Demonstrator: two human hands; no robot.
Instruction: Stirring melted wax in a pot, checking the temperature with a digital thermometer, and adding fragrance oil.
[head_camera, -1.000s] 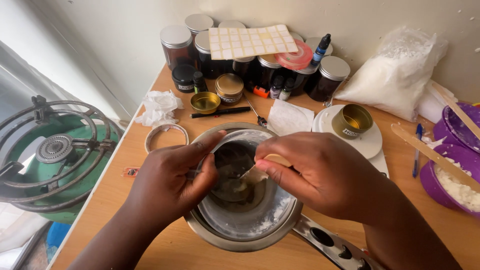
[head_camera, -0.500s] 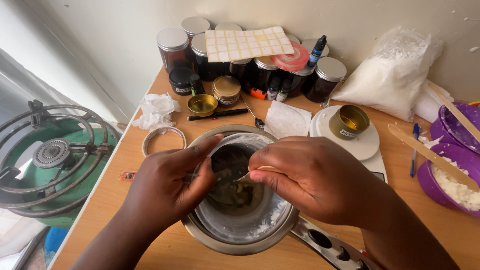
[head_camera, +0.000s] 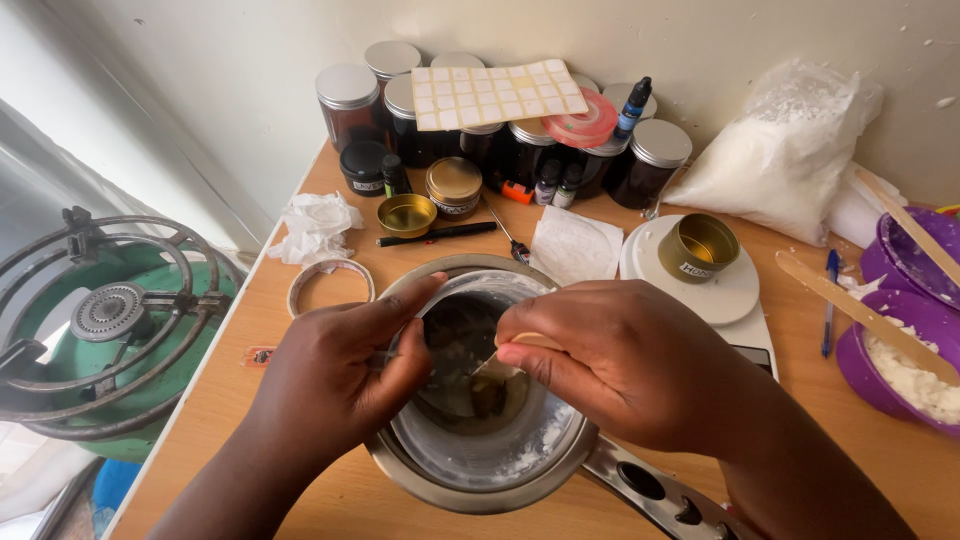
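At table centre, a steel saucepan (head_camera: 480, 470) carries a dark inner vessel (head_camera: 470, 370) streaked with white residue. Left hand (head_camera: 330, 385) is closed around that vessel's rim at nine o'clock, evidently steadying it. Right hand (head_camera: 620, 375) pinches a thin wooden stick (head_camera: 490, 362), tip lowered inside, apparently for scraping. At one o'clock a gold tin (head_camera: 697, 247) sits on a white scale (head_camera: 740, 295); lidded jars (head_camera: 480, 120) line twelve o'clock; a gas burner (head_camera: 100, 320) stands at nine.

Wooden table (head_camera: 250, 420), steel pot (head_camera: 480, 480), dark jars (head_camera: 350, 100), tape ring (head_camera: 330, 285), scale (head_camera: 700, 290), purple bowl (head_camera: 880, 370)
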